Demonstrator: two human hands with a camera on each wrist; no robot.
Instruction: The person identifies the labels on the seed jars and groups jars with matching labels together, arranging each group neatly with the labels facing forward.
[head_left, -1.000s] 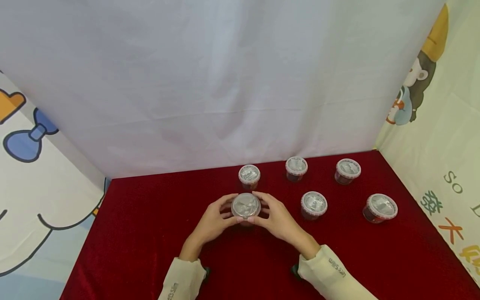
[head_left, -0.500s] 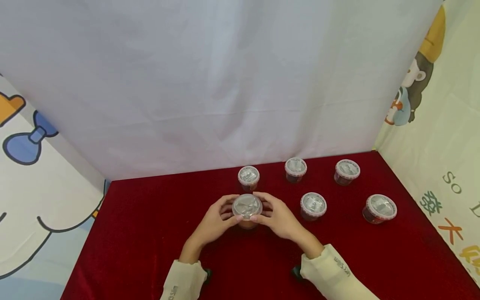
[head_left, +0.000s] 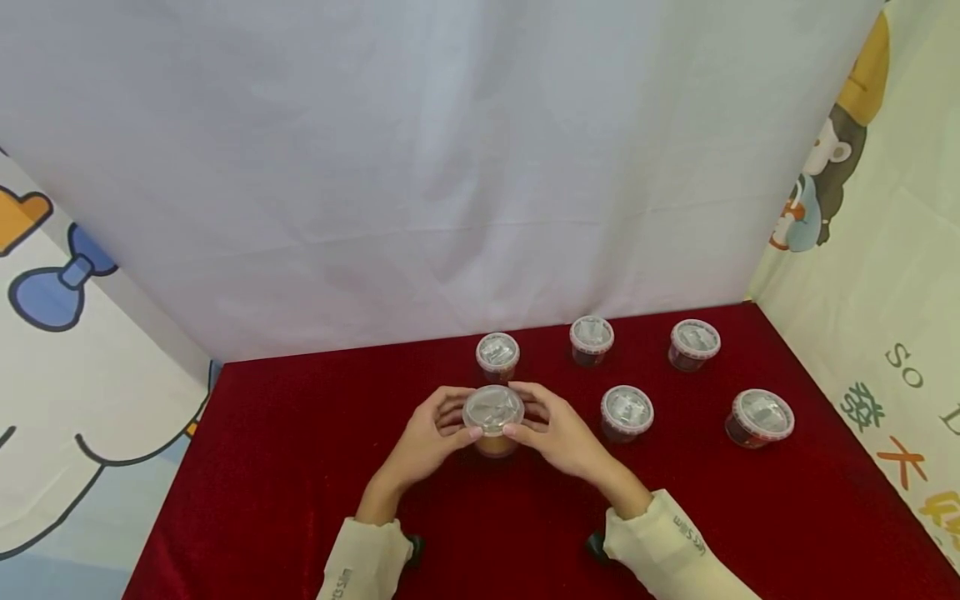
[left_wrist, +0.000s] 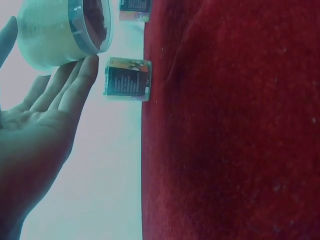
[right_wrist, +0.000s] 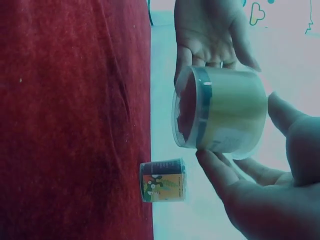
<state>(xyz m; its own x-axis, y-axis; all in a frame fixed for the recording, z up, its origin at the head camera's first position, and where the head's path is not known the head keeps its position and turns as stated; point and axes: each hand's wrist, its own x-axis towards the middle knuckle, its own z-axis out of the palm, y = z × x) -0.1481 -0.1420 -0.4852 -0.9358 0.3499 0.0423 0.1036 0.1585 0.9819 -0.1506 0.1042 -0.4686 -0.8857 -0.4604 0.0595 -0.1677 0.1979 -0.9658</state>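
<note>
Both hands hold one small clear cup (head_left: 492, 412) with a see-through lid and reddish contents, a little above the red cloth (head_left: 300, 467). My left hand (head_left: 456, 418) grips its left side and my right hand (head_left: 529, 415) grips its right side, thumbs at the near rim. In the right wrist view the cup (right_wrist: 220, 112) hangs off the cloth between my right hand's fingers (right_wrist: 235, 182) and my left hand (right_wrist: 210, 35). In the left wrist view the cup (left_wrist: 60, 30) rests against my left hand's fingertips (left_wrist: 75, 82).
Several more lidded cups stand on the cloth: one just behind the hands (head_left: 497, 353), two in the back row (head_left: 591, 337) (head_left: 694, 342), and two to the right (head_left: 627, 410) (head_left: 759, 416). White cloth walls close the back and sides.
The cup has risen slightly off the cloth between both hands, and its lower body now shows under the lid. The other cups have not moved.
</note>
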